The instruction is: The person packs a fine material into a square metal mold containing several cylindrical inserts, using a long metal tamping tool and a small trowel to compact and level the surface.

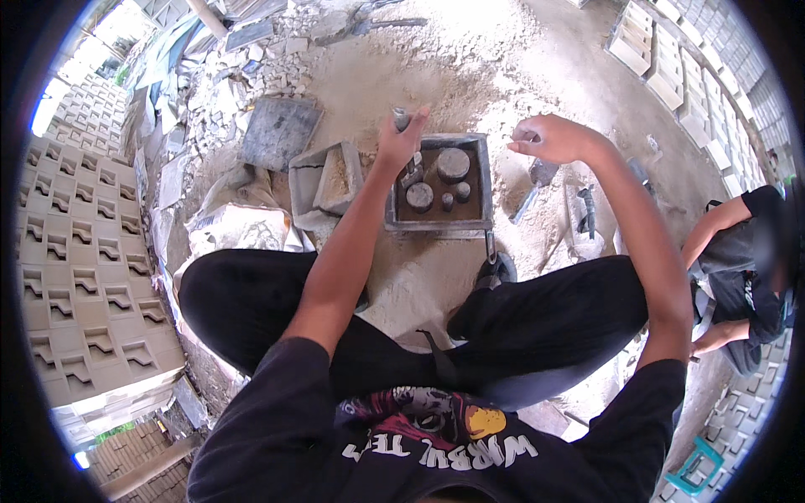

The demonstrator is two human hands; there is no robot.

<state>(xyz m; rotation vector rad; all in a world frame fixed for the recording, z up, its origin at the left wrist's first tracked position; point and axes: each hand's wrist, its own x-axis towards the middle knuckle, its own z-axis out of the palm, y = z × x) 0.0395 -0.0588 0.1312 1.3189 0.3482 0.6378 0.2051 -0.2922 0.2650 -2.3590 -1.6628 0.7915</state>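
A rectangular grey mould (485,176) sits on the ground in front of me, with brown sandy material inside. Round grey cylinders stand in it, a wide one (454,165) at the back, another (419,198) near the left side, and two small ones at the front right. At the mould's left wall my left hand (402,144) is closed round a grey hand tool (401,119); the grip hides its middle, so its exact kind is unclear. My right hand (549,138) hovers right of the mould, fingers curled in; whatever they hold, if anything, is hidden.
Left of the mould stands a grey box (312,189) holding pale powder, and beyond it a dark flat slab (281,132). Rubble lies far left. Pale blocks are stacked (80,251) at the left and far right. Another person (742,251) crouches at the right, near tools on the ground.
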